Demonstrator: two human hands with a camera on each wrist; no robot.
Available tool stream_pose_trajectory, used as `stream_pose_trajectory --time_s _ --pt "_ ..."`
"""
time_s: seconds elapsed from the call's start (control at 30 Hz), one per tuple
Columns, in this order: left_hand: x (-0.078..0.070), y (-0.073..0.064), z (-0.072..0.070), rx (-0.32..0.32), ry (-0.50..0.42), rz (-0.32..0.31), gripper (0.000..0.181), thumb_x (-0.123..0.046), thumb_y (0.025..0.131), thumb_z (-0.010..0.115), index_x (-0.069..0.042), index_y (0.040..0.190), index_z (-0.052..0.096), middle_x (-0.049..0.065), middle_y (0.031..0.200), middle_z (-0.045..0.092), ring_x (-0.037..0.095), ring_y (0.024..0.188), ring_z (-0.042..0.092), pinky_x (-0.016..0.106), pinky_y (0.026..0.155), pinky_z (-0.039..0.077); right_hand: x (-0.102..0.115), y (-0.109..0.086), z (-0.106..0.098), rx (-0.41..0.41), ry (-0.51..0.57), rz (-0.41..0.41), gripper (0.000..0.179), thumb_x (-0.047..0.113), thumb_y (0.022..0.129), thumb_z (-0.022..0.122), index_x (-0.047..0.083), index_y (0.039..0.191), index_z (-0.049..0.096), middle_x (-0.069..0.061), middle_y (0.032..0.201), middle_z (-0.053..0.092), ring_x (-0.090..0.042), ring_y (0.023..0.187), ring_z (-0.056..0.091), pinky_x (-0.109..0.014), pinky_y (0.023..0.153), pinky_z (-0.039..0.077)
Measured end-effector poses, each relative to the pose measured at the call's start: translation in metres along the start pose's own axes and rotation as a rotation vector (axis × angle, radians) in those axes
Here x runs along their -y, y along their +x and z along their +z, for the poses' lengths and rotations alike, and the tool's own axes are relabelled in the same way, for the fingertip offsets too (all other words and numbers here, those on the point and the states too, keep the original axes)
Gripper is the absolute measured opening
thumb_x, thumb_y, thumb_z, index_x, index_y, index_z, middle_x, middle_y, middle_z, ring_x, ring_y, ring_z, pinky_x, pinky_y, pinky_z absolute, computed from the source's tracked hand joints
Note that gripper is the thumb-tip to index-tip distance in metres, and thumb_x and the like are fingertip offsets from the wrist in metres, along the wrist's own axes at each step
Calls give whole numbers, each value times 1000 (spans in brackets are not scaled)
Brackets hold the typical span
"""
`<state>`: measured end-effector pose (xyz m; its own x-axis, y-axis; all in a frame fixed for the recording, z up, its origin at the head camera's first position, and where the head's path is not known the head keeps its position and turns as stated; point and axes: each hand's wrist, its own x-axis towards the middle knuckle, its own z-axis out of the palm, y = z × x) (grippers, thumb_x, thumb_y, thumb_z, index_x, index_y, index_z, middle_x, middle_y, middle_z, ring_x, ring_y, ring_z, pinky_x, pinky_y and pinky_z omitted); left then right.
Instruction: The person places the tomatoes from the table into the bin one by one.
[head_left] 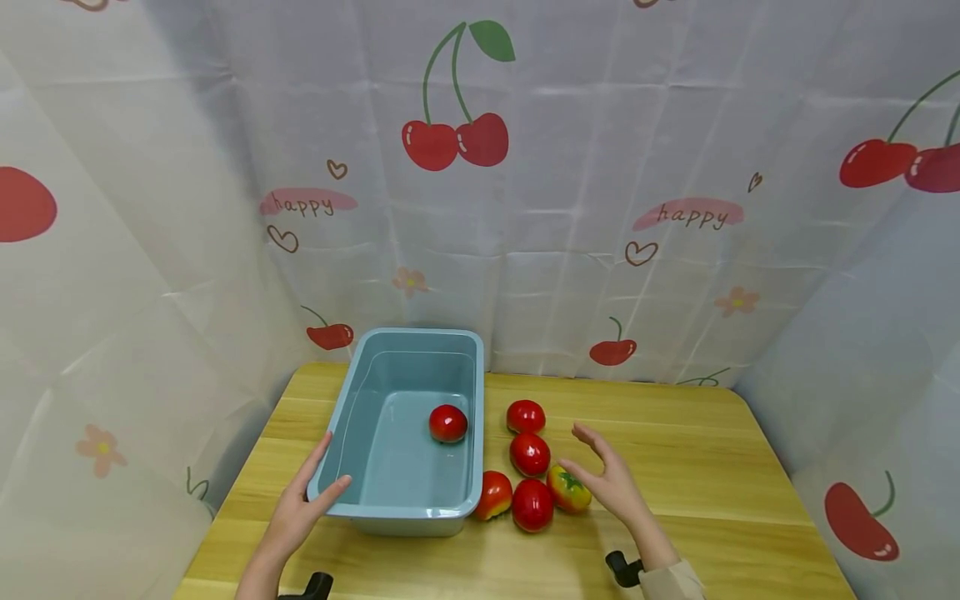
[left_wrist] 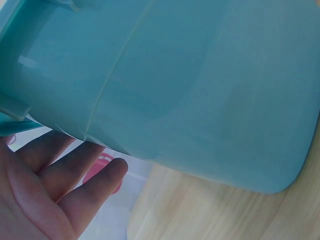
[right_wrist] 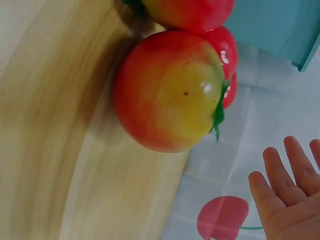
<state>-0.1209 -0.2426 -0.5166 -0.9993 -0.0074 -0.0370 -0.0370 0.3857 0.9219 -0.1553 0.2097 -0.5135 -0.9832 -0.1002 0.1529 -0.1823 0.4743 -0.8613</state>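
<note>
A light blue plastic bin (head_left: 390, 475) stands on the table with one red tomato (head_left: 447, 424) inside. My left hand (head_left: 291, 510) holds its near left corner, thumb over the rim and fingers along the outside wall; the left wrist view shows those fingers (left_wrist: 95, 187) against the bin's side. To the right of the bin lie several shiny tomatoes (head_left: 530, 454), mostly red. One of them, a yellow-and-red tomato (head_left: 570, 489) with a green calyx, is nearest to my right hand (head_left: 611, 482). That hand hovers beside it, fingers spread apart from the thumb, holding nothing.
The wooden table (head_left: 675, 467) extends to the right of the tomatoes. A white curtain (head_left: 555, 208) printed with cherries hangs behind the table and along both sides. The bin's right wall stands close beside the front left tomato (head_left: 492, 495).
</note>
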Motion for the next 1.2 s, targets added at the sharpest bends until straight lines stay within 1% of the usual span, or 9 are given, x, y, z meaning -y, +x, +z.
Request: stream_pose_trajectory --time_s 0.13,0.2,0.27,0.37,0.6,0.87,1.0,1.2 --pt "0 0 0 1 0 0 73 -37 90 63 -37 149 20 1 155 15 37 139 12 69 97 22 -25 3 4 3 -9 9 64 32 85 70 7 138 44 -15 137 48 -35 128 40 -59 103 26" --pt "-1 0 0 1 0 1 73 -37 90 63 -37 149 20 1 155 16 37 140 13 69 98 22 -31 3 4 10 -9 13 66 35 84 70 7 138 44 -15 137 48 -35 128 40 -59 103 26" --pt "-1 -1 0 -1 -1 1 73 -37 90 63 -37 149 20 1 155 16 37 139 13 68 98 22 -35 2 5 13 -5 14 67 36 84 71 6 138 43 -16 137 48 -36 127 40 -59 103 27" --pt "-1 -1 0 -4 -1 3 73 -37 90 63 -36 149 21 1 155 16 36 139 13 68 99 21 -39 2 6 18 5 40 70 37 82 72 7 139 43 -16 138 47 -36 128 40 -59 103 26" --pt "-1 0 0 -4 -6 8 73 -36 89 64 -35 149 21 2 155 16 36 139 14 67 100 22 -49 -1 11 25 -4 98 69 30 83 73 6 140 41 -16 138 46 -35 128 39 -56 105 26" --pt "-2 -1 -1 -3 -10 5 74 -36 90 63 -34 150 20 3 155 16 36 139 13 66 100 22 -57 -2 14 32 9 114 73 34 81 74 3 138 42 -17 137 47 -35 127 40 -54 105 27" --pt "-3 -1 -1 -2 -13 10 73 -36 90 63 -34 150 20 4 155 15 37 139 13 65 101 23 -62 -3 17 39 12 134 73 31 80 75 4 139 42 -17 136 47 -35 127 41 -54 106 26" --pt "-3 -1 -1 2 -12 -2 73 -37 90 62 -35 150 20 3 155 14 38 139 13 65 100 24 -71 -6 21 54 36 160 76 28 77 79 4 139 43 -18 136 47 -35 127 41 -53 106 26"
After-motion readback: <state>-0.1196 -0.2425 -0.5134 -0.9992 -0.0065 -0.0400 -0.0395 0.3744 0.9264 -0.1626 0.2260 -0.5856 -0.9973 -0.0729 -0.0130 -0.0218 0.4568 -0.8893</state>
